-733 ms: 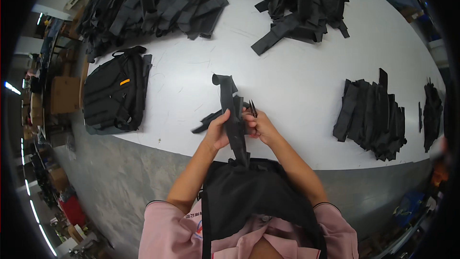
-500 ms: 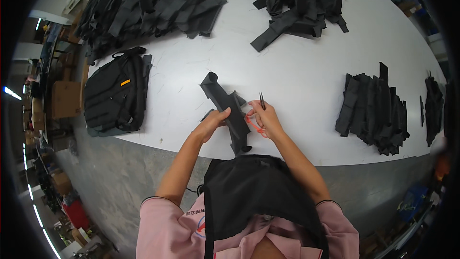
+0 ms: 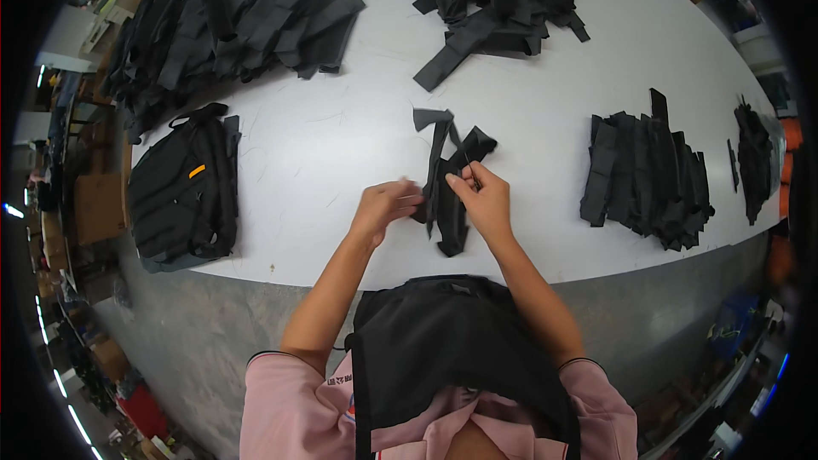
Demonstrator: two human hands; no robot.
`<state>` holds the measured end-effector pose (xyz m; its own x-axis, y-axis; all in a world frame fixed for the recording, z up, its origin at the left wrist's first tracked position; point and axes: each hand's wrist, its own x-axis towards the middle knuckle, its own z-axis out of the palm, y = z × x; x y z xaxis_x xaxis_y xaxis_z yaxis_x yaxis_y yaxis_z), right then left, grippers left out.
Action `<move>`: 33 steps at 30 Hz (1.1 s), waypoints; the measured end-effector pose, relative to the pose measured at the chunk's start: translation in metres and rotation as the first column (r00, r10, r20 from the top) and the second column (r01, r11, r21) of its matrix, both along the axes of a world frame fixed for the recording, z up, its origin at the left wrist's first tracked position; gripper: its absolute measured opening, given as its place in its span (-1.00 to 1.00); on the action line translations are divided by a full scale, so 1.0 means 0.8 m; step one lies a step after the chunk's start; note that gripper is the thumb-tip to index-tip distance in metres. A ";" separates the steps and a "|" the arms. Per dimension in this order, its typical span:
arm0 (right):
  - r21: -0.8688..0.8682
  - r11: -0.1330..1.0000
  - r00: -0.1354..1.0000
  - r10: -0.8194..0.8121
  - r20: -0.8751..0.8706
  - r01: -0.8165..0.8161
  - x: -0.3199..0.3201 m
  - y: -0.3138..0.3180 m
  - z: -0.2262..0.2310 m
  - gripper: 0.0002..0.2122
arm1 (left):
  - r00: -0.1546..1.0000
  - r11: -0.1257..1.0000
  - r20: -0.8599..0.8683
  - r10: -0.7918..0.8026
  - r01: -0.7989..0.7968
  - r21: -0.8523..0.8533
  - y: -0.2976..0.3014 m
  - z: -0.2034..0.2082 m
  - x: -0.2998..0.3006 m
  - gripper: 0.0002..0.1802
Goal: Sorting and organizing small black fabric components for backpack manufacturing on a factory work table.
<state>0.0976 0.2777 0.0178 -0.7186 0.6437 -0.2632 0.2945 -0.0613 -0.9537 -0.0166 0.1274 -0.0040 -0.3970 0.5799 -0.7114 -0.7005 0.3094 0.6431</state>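
A black fabric piece (image 3: 449, 209) with narrow flaps and strips hangs over the white table in front of me, partly folded. My right hand (image 3: 486, 203) pinches its right side between thumb and fingers. A thin dark point shows at those fingertips, perhaps the slim black pointed tool seen earlier; most of it is hidden. At the piece's left edge is my left hand (image 3: 386, 209), its fingers stretched toward the fabric and a little smeared by motion. Whether the fingertips touch the fabric is unclear.
A black backpack (image 3: 189, 192) with an orange tab lies at the table's left edge. Black fabric pieces form a far left heap (image 3: 230, 34), a far middle heap (image 3: 503, 4) and a right stack (image 3: 648, 179). A smaller dark pile (image 3: 754, 162) lies at the far right.
The fabric piece has been turned and now lies nearer my right hand, its strips unfolded. My left hand has come off its grip. The orange loop at my right hand no longer shows.
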 end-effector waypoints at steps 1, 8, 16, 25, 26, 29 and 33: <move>0.089 0.995 0.993 -0.043 0.108 0.034 0.000 0.003 -0.017 -0.79 | 0.995 0.992 -0.012 0.100 -0.100 -0.074 -0.001 -0.001 0.001 -0.39; -0.314 0.949 0.998 0.037 0.059 -0.016 -0.004 -0.012 -0.030 -0.82 | 0.971 0.993 -0.210 -0.117 0.118 -0.008 0.028 -0.006 0.007 -0.03; -0.722 0.691 1.000 0.008 -0.023 -0.022 0.017 0.027 -0.040 -0.83 | 0.953 0.964 0.246 -0.175 0.115 0.238 0.017 -0.030 0.006 -0.08; -0.503 0.811 0.948 -0.314 0.054 0.298 0.021 0.032 -0.051 -0.83 | 0.941 0.973 -0.287 0.181 -0.214 -0.088 0.013 -0.027 0.018 -0.25; -0.364 0.890 0.961 -0.252 0.110 0.275 0.032 0.045 -0.078 -0.87 | 0.939 0.969 -0.299 0.170 -0.215 -0.122 0.012 -0.029 0.016 -0.23; 0.223 0.948 0.958 -0.260 0.119 0.229 0.035 0.040 -0.120 -0.86 | 0.932 0.964 -0.317 0.179 -0.230 -0.131 0.008 -0.032 0.008 -0.20; 0.544 0.839 0.982 -0.073 0.175 -0.034 0.020 -0.001 -0.030 -0.72 | 0.924 0.959 -0.314 0.218 -0.262 -0.105 -0.014 -0.022 0.001 -0.19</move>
<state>0.1135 0.2767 -0.0064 -0.6785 0.7346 0.0084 0.4688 0.4418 -0.7649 -0.0159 0.1162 -0.0217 -0.7173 0.3422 -0.6070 -0.5490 0.2590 0.7947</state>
